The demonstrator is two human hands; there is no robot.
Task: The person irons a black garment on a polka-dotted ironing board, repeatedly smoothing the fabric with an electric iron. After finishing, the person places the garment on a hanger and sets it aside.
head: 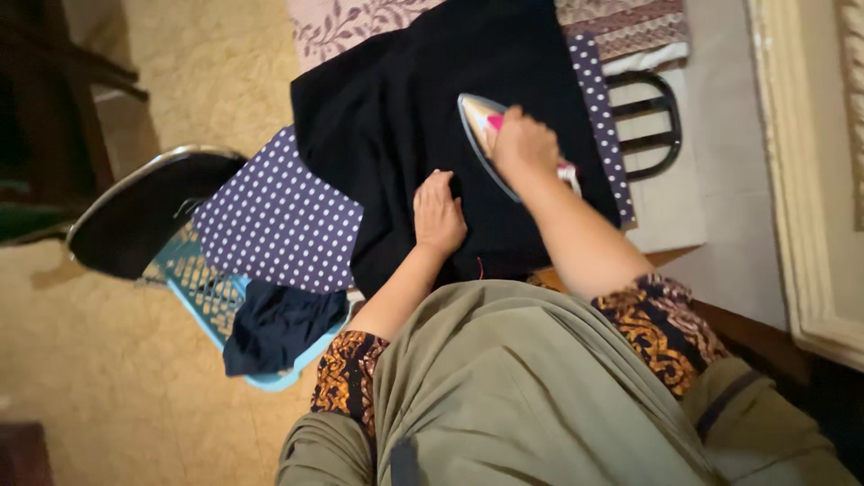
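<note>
A black garment (423,99) lies spread over an ironing surface covered in purple cloth with white dots (279,220). My right hand (522,144) grips the handle of an iron (475,115) with a pink top and a metal soleplate, resting on the black fabric. My left hand (438,216) lies flat on the garment just left of the iron, fingers together, pressing the fabric down.
A light blue laundry basket (211,301) with dark blue clothes (279,328) stands at the lower left. Beside it is a dark chair seat with a metal rim (135,211). A black wire iron rest (652,126) sits at the right, with patterned fabrics (630,27) behind.
</note>
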